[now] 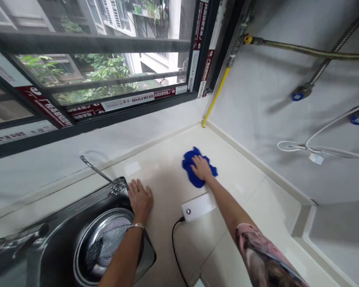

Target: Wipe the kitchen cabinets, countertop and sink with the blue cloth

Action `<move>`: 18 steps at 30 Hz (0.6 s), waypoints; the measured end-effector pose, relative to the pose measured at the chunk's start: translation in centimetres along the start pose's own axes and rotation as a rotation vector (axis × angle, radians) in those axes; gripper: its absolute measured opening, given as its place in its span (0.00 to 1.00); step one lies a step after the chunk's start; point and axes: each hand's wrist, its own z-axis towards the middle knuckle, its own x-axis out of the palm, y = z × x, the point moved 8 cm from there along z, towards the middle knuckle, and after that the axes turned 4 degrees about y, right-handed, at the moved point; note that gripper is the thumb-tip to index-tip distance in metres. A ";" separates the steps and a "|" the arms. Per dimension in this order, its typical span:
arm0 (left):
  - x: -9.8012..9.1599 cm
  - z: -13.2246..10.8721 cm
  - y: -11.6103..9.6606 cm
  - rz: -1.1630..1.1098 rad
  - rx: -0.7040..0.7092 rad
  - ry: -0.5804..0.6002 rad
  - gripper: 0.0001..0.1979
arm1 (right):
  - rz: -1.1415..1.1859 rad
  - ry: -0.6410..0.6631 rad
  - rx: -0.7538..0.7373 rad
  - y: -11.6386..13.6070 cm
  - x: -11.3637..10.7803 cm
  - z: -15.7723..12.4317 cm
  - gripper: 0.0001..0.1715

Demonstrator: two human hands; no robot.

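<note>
My right hand point(201, 168) is closed on a blue cloth point(196, 181), pressing it against the cream countertop point(164, 175). The cloth spreads out in folds around the fingers. Resting flat at the right rim of the steel sink point(151, 255) is my left hand point(140, 198), fingers stretched out and nothing in it. A thin chrome spout point(97, 171) stands just left of that hand. Between my two arms lies a white power bank point(199, 207) with a small round display and a black cable point(175, 243) plugged into its end.
A metal colander point(91, 239) sits in the sink with a clear plastic piece inside. At the far left is a larger faucet point(20, 241). A yellow pipe point(217, 95) rises from the back corner. White wires point(311, 147) hang on the right wall, below braided hoses; a window point(107, 71) fills the back.
</note>
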 end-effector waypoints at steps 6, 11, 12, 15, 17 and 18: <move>-0.1 0.1 -0.2 0.025 0.007 -0.004 0.35 | -0.107 -0.144 0.465 -20.5 -1.6 -14.2 0.37; -0.1 0.3 -0.3 0.003 0.010 0.000 0.37 | -0.085 -0.254 0.818 -30.9 -0.6 -28.6 0.39; -0.1 0.4 -0.3 0.000 0.012 0.002 0.37 | -0.074 -0.278 0.881 -32.0 -0.4 -30.4 0.40; -0.1 0.4 -0.3 0.002 0.017 0.005 0.38 | -0.043 -0.345 1.010 -33.7 -0.4 -32.2 0.41; -0.1 0.4 -0.4 0.015 0.027 -0.004 0.38 | -0.032 -0.410 1.093 -33.6 -0.9 -31.0 0.41; -0.2 0.4 -0.5 0.025 0.033 -0.013 0.39 | -0.019 -0.446 1.154 -33.6 -1.3 -30.1 0.41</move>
